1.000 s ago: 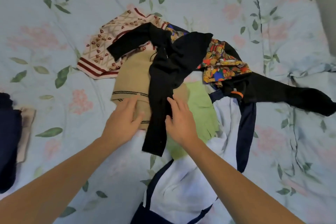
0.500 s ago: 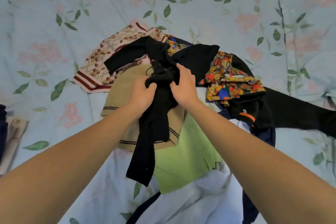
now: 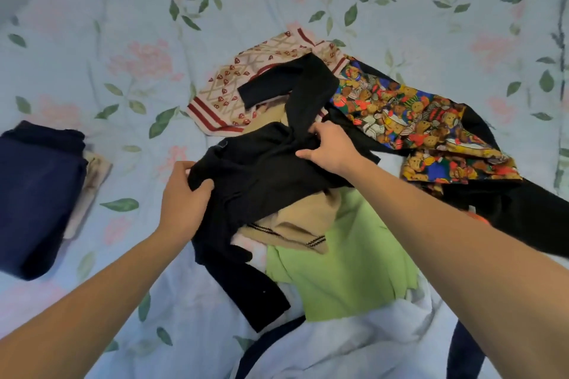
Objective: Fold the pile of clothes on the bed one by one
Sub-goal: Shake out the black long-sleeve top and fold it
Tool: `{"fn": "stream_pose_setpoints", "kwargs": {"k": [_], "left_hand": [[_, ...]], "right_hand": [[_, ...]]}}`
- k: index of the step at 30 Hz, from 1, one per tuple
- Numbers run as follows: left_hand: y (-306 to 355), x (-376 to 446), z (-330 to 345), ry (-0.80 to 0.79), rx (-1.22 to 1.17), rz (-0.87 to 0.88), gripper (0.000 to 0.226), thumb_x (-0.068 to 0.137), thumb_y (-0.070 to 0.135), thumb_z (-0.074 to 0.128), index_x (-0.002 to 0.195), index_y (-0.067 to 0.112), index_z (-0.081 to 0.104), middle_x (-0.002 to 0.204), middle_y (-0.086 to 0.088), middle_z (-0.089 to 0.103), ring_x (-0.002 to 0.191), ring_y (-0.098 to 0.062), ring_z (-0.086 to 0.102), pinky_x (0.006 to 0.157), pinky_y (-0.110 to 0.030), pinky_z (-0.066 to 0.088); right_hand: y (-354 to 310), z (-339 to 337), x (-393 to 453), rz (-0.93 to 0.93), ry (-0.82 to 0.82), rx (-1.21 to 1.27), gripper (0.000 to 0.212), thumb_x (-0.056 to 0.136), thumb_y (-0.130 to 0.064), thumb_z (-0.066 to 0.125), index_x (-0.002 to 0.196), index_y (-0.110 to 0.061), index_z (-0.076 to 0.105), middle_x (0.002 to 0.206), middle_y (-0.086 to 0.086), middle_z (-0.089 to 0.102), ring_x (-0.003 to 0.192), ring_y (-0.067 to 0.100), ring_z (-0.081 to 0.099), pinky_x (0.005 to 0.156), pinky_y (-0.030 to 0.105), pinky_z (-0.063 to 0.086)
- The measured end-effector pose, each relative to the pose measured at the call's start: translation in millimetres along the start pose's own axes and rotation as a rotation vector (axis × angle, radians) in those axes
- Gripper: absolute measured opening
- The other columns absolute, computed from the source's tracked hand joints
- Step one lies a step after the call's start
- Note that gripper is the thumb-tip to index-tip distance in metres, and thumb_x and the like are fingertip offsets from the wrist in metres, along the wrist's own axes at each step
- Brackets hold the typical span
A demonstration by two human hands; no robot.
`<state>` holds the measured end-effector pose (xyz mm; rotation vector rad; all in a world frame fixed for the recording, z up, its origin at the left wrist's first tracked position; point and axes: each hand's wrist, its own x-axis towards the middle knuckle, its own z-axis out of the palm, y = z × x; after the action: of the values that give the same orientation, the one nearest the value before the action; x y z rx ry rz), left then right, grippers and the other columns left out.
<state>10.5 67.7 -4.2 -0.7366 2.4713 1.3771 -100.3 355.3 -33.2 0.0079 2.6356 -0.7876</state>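
Our left hand (image 3: 184, 194) grips the black garment (image 3: 261, 181) at its left edge. Our right hand (image 3: 331, 149) pinches its top at frame centre, above the clothes pile (image 3: 348, 243).

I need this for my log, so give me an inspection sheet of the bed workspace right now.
Surface: floral bedsheet, wrinkled.
Job's things: black garment held up over the pile; tan knit, green top, bear-print fabric, heart-patterned knit unfolded beneath.
Clutter: folded navy stack at left.
Grippers: left hand and right hand both grip the black garment.
Cables: nothing seen.
Surroundings: nothing seen beyond the bed.
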Motion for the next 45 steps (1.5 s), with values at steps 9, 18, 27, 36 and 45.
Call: {"fn": "stream_pose_setpoints", "kwargs": {"k": [9,18,27,36,45], "left_hand": [[-7.5,50.2,27.4,-0.189,0.489,0.087,0.048,0.081,0.053,0.075,0.106,0.019,0.052,0.113,-0.009,0.058,0.105,-0.031,0.061,0.084,-0.046,0.054],[-18.4,49.0,-39.2,0.05,0.145,0.066,0.032,0.11,0.025,0.036,0.09,0.004,0.05,0.088,-0.012,0.056,0.084,-0.028,0.055,0.077,-0.038,0.042],[11.6,34.8,-27.3,-0.327,0.138,0.462,0.033,0.096,0.04,0.068,0.126,0.029,0.058,0.127,-0.001,0.056,0.116,-0.015,0.056,0.1,-0.032,0.046],[-12.2,61.2,-6.8,-0.39,0.687,0.428,0.019,0.089,0.027,0.072,0.087,0.018,0.056,0.112,-0.002,0.047,0.091,-0.029,0.057,0.081,-0.043,0.052],[-17.0,68.3,-36.2,-0.22,0.881,0.508,0.017,0.089,0.021,0.064,0.106,0.019,0.066,0.117,-0.005,0.053,0.114,-0.035,0.048,0.086,-0.046,0.047]], "right_hand": [[-19.9,-21.1,-56.9,0.049,0.009,0.462,0.038,0.078,-0.042,0.089,0.1,-0.018,0.069,0.098,-0.01,0.074,0.095,0.011,0.07,0.087,0.034,0.056],[-20.8,-51.0,-102.8,0.29,0.615,0.647,0.039,0.095,-0.017,0.062,0.071,-0.023,0.032,0.07,0.0,0.029,0.065,0.013,0.028,0.068,0.035,0.029],[-16.0,-49.6,-113.7,0.359,0.575,0.676,0.023,0.093,0.0,0.058,0.096,-0.02,0.047,0.095,-0.002,0.049,0.083,0.015,0.044,0.071,0.03,0.037],[31.3,-54.3,-159.2,0.514,0.672,0.406,0.029,0.091,0.004,0.061,0.113,-0.013,0.055,0.089,-0.011,0.05,0.076,0.003,0.047,0.063,0.02,0.038],[67.5,-47.7,-180.0,0.555,0.447,0.327,0.014,0.101,-0.025,0.066,0.096,-0.012,0.07,0.092,0.009,0.07,0.094,0.029,0.066,0.085,0.048,0.058]]}}
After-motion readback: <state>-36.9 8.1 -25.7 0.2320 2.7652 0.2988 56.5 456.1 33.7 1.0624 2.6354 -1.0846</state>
